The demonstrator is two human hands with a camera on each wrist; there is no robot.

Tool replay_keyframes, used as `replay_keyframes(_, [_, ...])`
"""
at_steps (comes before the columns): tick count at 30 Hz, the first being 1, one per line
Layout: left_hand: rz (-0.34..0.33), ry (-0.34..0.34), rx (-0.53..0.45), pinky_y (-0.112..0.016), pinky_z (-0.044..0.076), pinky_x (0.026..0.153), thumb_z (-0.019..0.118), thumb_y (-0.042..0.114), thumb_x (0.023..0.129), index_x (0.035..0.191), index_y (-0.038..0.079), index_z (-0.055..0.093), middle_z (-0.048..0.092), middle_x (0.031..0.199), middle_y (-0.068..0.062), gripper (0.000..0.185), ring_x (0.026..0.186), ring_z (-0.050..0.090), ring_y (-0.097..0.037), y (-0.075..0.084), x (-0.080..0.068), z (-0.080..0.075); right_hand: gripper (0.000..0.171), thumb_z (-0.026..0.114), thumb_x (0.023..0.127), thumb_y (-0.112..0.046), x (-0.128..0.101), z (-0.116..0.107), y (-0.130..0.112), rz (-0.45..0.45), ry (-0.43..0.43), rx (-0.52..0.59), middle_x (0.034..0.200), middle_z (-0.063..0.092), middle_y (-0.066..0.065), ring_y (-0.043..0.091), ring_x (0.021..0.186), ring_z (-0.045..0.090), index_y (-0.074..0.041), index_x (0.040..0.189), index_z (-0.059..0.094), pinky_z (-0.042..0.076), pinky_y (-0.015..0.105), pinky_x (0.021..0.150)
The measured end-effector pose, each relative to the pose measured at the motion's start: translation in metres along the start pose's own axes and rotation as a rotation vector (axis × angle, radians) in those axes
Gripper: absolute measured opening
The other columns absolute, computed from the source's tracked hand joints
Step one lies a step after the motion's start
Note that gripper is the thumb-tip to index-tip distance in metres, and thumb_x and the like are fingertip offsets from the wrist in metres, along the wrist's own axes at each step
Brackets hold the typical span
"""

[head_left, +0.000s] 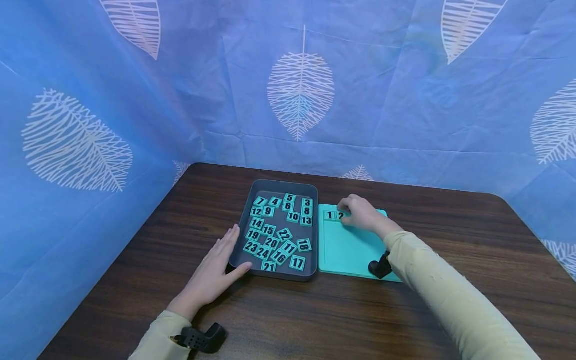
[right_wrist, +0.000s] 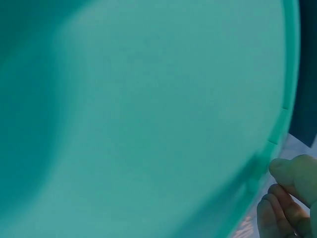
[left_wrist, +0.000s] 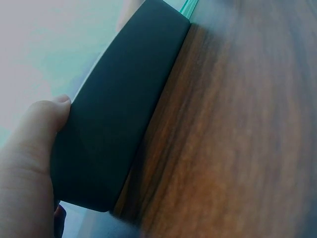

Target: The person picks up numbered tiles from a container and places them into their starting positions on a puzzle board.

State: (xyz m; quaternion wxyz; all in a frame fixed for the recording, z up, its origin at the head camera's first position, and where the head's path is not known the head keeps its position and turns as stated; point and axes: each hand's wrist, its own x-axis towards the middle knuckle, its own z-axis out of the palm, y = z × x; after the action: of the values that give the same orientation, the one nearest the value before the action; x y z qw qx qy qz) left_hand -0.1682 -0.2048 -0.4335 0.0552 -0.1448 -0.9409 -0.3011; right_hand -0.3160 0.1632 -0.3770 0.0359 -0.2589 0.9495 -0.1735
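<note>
My left hand [head_left: 215, 270] rests at the near left corner of a dark grey tray [head_left: 314, 240], fingers along its left side and thumb over the near rim. In the left wrist view the thumb [left_wrist: 42, 119] lies against the tray's outer wall. Numbered turquoise tiles with black digits, such as tile 17 [head_left: 297, 262], lie scattered in the tray. At the top of a turquoise board [head_left: 346, 250], my right hand [head_left: 363, 214] pinches the number 2 tile [head_left: 340, 216], partly covering it. The number 1 tile [head_left: 329, 215] lies directly left of it.
The tray and board stand side by side on a dark wooden table [head_left: 288, 320]. A blue cloth [head_left: 202, 75] with white leaf prints hangs behind and to the sides. A black wrist device [head_left: 380, 266] on the right arm overlaps the board's near edge.
</note>
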Motion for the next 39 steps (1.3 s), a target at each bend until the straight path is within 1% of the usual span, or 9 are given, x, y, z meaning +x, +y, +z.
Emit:
replay_keyframes(5, [0.000, 0.001, -0.002, -0.050, 0.013, 0.114, 0.053, 0.057, 0.091, 0.155, 0.015, 0.009, 0.012, 0.159, -0.006, 0.088, 0.145, 0.011, -0.025, 0.000, 0.000, 0.000, 0.030, 0.066, 0.088, -0.003, 0.008, -0.008, -0.010, 0.009, 0.045, 0.041, 0.109, 0.056, 0.020, 0.032, 0.098, 0.054, 0.006, 0.117, 0.061, 0.048, 0.043, 0.082])
replay_keyframes(8, [0.002, 0.002, -0.005, -0.050, 0.013, 0.114, 0.053, 0.056, 0.092, 0.155, 0.016, 0.009, 0.012, 0.159, -0.006, 0.087, 0.145, 0.011, -0.024, 0.000, 0.000, 0.000, 0.030, 0.065, 0.090, -0.004, 0.014, -0.010, -0.016, 0.008, 0.066, 0.070, 0.111, 0.056, 0.019, 0.032, 0.100, 0.055, 0.006, 0.118, 0.060, 0.049, 0.043, 0.083])
replay_keyframes(17, [0.007, 0.009, -0.013, -0.049, 0.014, 0.114, 0.054, 0.055, 0.092, 0.155, 0.016, 0.010, 0.012, 0.159, -0.006, 0.086, 0.145, 0.012, -0.024, -0.002, 0.000, 0.001, 0.029, 0.064, 0.092, -0.006, 0.038, 0.000, -0.036, -0.047, 0.094, 0.135, 0.114, 0.056, 0.018, 0.030, 0.101, 0.056, 0.004, 0.119, 0.061, 0.049, 0.042, 0.083])
replay_keyframes(22, [-0.001, 0.010, -0.020, -0.049, 0.015, 0.114, 0.054, 0.055, 0.092, 0.155, 0.016, 0.010, 0.012, 0.159, -0.005, 0.086, 0.145, 0.012, -0.023, -0.001, -0.001, 0.000, 0.030, 0.063, 0.092, -0.007, 0.049, 0.007, -0.045, -0.055, 0.075, 0.150, 0.116, 0.055, 0.016, 0.030, 0.104, 0.055, 0.002, 0.120, 0.061, 0.049, 0.042, 0.085])
replay_keyframes(27, [-0.021, -0.002, -0.021, -0.048, 0.014, 0.115, 0.054, 0.057, 0.091, 0.155, 0.017, 0.010, 0.012, 0.160, -0.002, 0.087, 0.145, 0.010, -0.020, 0.002, -0.002, 0.001, 0.030, 0.064, 0.091, -0.006, 0.058, 0.012, -0.049, -0.061, 0.055, 0.140, 0.115, 0.056, 0.015, 0.030, 0.106, 0.056, 0.002, 0.120, 0.061, 0.050, 0.041, 0.086])
replay_keyframes(31, [-0.034, -0.013, -0.026, -0.047, 0.014, 0.115, 0.053, 0.057, 0.092, 0.155, 0.018, 0.010, 0.011, 0.160, -0.001, 0.086, 0.145, 0.009, -0.019, 0.003, -0.002, 0.001, 0.029, 0.064, 0.091, -0.005, 0.063, 0.016, -0.050, -0.063, 0.054, 0.110, 0.113, 0.056, 0.015, 0.030, 0.105, 0.056, 0.003, 0.119, 0.062, 0.049, 0.042, 0.086])
replay_keyframes(35, [-0.030, -0.009, -0.023, -0.046, 0.014, 0.115, 0.053, 0.056, 0.092, 0.155, 0.018, 0.010, 0.011, 0.160, -0.001, 0.086, 0.145, 0.010, -0.019, 0.004, -0.001, 0.000, 0.027, 0.064, 0.091, -0.005, 0.069, 0.018, -0.052, -0.056, 0.060, 0.062, 0.113, 0.058, 0.015, 0.030, 0.104, 0.056, 0.001, 0.117, 0.064, 0.041, 0.049, 0.092])
replay_keyframes(38, [-0.025, -0.003, -0.019, -0.046, 0.014, 0.115, 0.053, 0.055, 0.092, 0.155, 0.017, 0.010, 0.011, 0.160, -0.002, 0.085, 0.145, 0.010, -0.019, 0.003, 0.000, 0.000, 0.027, 0.065, 0.090, -0.005, 0.074, 0.019, -0.054, -0.049, 0.057, 0.026, 0.112, 0.059, 0.013, 0.029, 0.104, 0.056, -0.001, 0.117, 0.065, 0.036, 0.052, 0.093])
replay_keyframes(39, [-0.025, -0.001, -0.018, -0.046, 0.014, 0.115, 0.053, 0.055, 0.092, 0.155, 0.017, 0.010, 0.011, 0.160, -0.002, 0.085, 0.145, 0.010, -0.019, 0.003, 0.000, 0.000, 0.027, 0.065, 0.090, -0.005, 0.076, 0.019, -0.054, -0.051, 0.053, 0.017, 0.112, 0.059, 0.013, 0.029, 0.104, 0.056, -0.001, 0.117, 0.065, 0.036, 0.053, 0.093])
